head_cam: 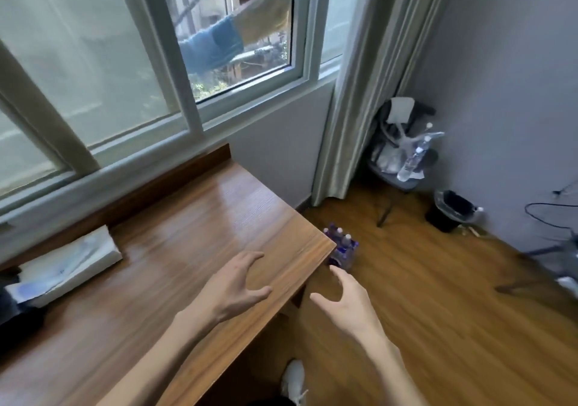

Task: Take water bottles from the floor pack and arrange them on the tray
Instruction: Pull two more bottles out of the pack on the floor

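A shrink-wrapped pack of water bottles (pixel 343 248) with white caps and blue labels stands on the wooden floor just past the desk's right corner, partly hidden by that corner. My right hand (pixel 345 299) hovers open over the floor, fingers spread, a little short of the pack. My left hand (pixel 233 283) is open above the desk top near its right edge, touching nothing. No tray can be made out in this view.
The wooden desk (pixel 175 249) runs under a window; a white tissue pack (pixel 67 264) lies at its left. A chair with a loose bottle (pixel 413 161) stands in the corner, a black bin (pixel 448 210) beside it, cables at far right.
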### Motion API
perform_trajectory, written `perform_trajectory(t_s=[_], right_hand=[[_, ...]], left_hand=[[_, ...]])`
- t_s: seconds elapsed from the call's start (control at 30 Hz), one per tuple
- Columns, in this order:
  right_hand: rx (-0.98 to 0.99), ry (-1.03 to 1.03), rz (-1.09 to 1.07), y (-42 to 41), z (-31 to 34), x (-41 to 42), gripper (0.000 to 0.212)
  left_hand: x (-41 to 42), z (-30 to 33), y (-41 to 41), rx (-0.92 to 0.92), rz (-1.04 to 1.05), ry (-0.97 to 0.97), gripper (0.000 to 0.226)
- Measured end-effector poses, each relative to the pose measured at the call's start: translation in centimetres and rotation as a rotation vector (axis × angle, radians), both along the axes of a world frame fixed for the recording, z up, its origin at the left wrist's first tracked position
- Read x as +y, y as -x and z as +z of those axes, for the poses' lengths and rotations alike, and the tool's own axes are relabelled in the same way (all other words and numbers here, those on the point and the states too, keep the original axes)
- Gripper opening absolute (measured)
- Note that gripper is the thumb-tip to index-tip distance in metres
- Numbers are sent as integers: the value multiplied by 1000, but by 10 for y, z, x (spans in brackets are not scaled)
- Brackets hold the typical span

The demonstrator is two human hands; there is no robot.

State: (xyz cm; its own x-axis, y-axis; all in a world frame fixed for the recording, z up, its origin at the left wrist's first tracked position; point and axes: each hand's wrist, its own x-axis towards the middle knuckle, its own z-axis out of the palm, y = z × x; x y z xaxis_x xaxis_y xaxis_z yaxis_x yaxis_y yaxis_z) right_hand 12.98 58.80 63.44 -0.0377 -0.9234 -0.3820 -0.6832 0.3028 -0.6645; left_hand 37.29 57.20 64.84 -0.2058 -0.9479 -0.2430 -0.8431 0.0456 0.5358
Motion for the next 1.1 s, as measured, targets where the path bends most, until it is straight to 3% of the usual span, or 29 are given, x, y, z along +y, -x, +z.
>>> perform_trajectory(t_s=[0.53,0.83,1.1], right_hand=[[46,-162,-32,158,-33,-221,81],[43,-213,130,246,-58,-350,72],[65,-317,230,271,-91,-432,67]], left_hand=[[-251,-29,188,-60,-107,-112,76],[-350,-66,273,-92,59,-222,75],[-403,-103,310,-75,190,-347,73]])
